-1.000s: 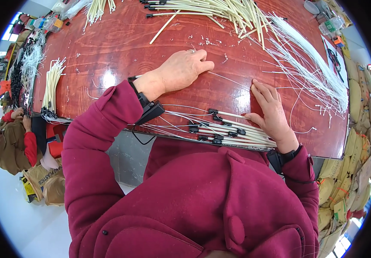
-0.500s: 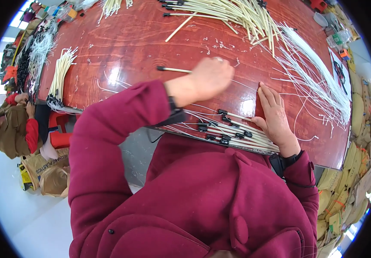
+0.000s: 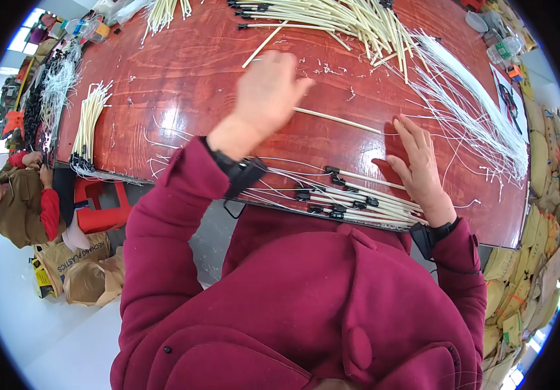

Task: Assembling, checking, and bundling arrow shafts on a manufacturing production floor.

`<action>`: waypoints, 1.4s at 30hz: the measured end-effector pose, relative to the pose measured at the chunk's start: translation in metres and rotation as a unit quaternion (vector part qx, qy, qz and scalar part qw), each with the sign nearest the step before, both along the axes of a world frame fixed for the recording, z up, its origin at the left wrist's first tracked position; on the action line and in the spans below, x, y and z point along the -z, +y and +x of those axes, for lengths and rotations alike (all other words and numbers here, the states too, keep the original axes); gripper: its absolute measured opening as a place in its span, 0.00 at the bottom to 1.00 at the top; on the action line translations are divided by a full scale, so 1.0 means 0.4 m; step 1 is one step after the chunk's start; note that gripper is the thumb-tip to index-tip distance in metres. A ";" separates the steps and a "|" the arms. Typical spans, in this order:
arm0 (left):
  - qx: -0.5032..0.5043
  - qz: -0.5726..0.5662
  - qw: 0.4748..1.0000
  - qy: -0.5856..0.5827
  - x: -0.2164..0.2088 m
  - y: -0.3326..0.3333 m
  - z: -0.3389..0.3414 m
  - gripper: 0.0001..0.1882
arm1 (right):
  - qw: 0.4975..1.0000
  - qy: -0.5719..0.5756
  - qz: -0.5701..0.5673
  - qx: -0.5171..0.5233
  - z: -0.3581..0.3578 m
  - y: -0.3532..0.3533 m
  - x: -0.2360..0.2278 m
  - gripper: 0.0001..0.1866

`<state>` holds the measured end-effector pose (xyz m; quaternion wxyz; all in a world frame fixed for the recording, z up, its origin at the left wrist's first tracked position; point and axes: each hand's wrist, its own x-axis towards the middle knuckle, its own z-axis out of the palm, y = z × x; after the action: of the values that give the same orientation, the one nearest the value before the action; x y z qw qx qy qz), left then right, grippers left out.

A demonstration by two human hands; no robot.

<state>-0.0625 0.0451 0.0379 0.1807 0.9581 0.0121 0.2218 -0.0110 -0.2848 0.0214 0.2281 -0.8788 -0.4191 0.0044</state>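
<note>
A pale cream tube [image 3: 338,119] lies aslant across the red table between my hands. Its left end is hidden at my left hand [image 3: 267,88], which is blurred with its thumb sticking out to the side; whether it grips the tube cannot be told. Flat on the table near the tube's right end rests my right hand [image 3: 425,172], open, with fingers stretched and thumb apart. A thin white string shows by those fingertips. Below them, along the near edge, lie several tubes with black end pieces [image 3: 338,211] and white strings trailing left.
At the back is a big pile of cream tubes [image 3: 338,19]; a smaller bundle [image 3: 91,120] lies left. Loose white strings [image 3: 481,97] spread at the right. White scraps dot the red table [image 3: 189,71]. Another person [image 3: 20,201] sits at far left beside a red stool [image 3: 104,218].
My left hand has moved left and away from me, uncovering more of the tube, whose visible part now reaches farther right. My right hand stays nearly in place, its thumb now off the lower tubes.
</note>
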 end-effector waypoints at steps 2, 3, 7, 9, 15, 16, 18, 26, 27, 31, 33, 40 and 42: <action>-0.042 -0.006 0.999 0.030 0.011 0.052 -0.016 0.17 | 1.000 0.000 0.010 -0.007 0.006 0.022 -0.004 0.35; -0.042 -0.045 0.991 0.115 0.010 0.068 -0.020 0.16 | 0.999 -0.021 0.009 -0.022 0.008 0.044 -0.007 0.32; 0.007 -0.109 0.989 0.099 0.097 0.075 -0.051 0.11 | 0.993 -0.084 0.018 -0.077 0.001 0.124 0.009 0.21; 0.005 -0.124 0.987 0.097 0.082 0.072 -0.064 0.11 | 0.991 -0.096 0.027 -0.094 0.020 0.157 0.016 0.15; -0.091 -0.119 0.985 0.086 0.051 0.239 -0.128 0.09 | 0.986 -0.129 -0.005 -0.101 0.022 0.133 0.015 0.05; -0.114 -0.068 0.988 0.081 0.002 0.276 -0.155 0.10 | 0.986 -0.136 -0.010 -0.092 0.027 0.105 0.015 0.05; -0.189 -0.029 0.979 0.076 0.010 0.446 -0.248 0.13 | 0.990 -0.106 0.000 -0.091 0.045 0.073 0.011 0.05; -0.244 0.127 0.952 0.132 -0.009 0.427 -0.362 0.12 | 0.993 0.063 0.070 -0.073 -0.019 -0.057 -0.008 0.05; -0.151 0.090 0.982 0.062 -0.023 0.332 -0.323 0.13 | 0.991 0.077 0.077 -0.075 -0.032 -0.070 -0.013 0.05; 0.168 -0.102 0.972 0.130 -0.042 -0.019 -0.191 0.11 | 0.995 0.051 0.064 -0.060 -0.051 -0.078 -0.008 0.07; 0.237 -0.157 0.928 0.240 -0.039 -0.109 -0.157 0.12 | 0.996 0.031 0.063 -0.052 -0.050 -0.090 -0.007 0.08; 0.379 0.086 0.901 0.192 -0.044 -0.249 0.114 0.14 | 0.998 -0.004 0.044 0.052 -0.044 -0.171 0.000 0.13; 0.347 0.069 0.928 0.115 -0.001 -0.318 0.203 0.13 | 0.994 -0.015 0.070 0.079 -0.039 -0.169 -0.005 0.13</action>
<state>0.0186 -0.0821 0.0383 0.1770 0.9316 -0.3158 0.0334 -0.0267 -0.3525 0.0235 0.2823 -0.8909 -0.3513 -0.0561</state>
